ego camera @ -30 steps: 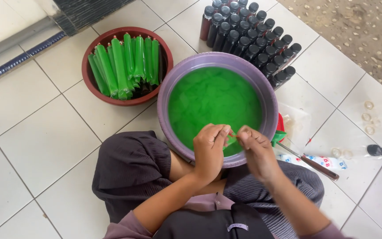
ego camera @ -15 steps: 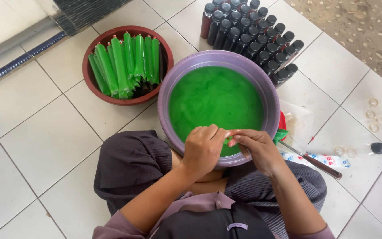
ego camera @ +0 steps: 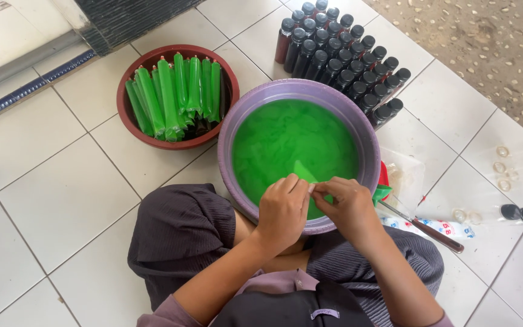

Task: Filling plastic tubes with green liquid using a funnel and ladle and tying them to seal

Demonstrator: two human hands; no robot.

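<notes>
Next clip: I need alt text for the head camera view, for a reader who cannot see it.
Seen from above, a seated person's left hand and right hand pinch a small thin item together over a purple basin of bright green liquid. A red bowl of filled green plastic tubes and rows of dark capped bottles stand on the white tiled floor.

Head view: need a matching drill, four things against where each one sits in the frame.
Things:
1. purple basin of green liquid
2. red bowl of green tubes
3. dark capped bottles
4. knife

Places:
A. standing in rows on the tiles at top right
B. lying on the tiles beside the person's right knee
C. on the tiles at upper left, full of upright filled tubes
D. in the middle, right under both hands

Pairs: 1-D, 2-C, 3-A, 4-B. The left hand and right hand meet over the basin's near rim, pinching something small between them.
</notes>
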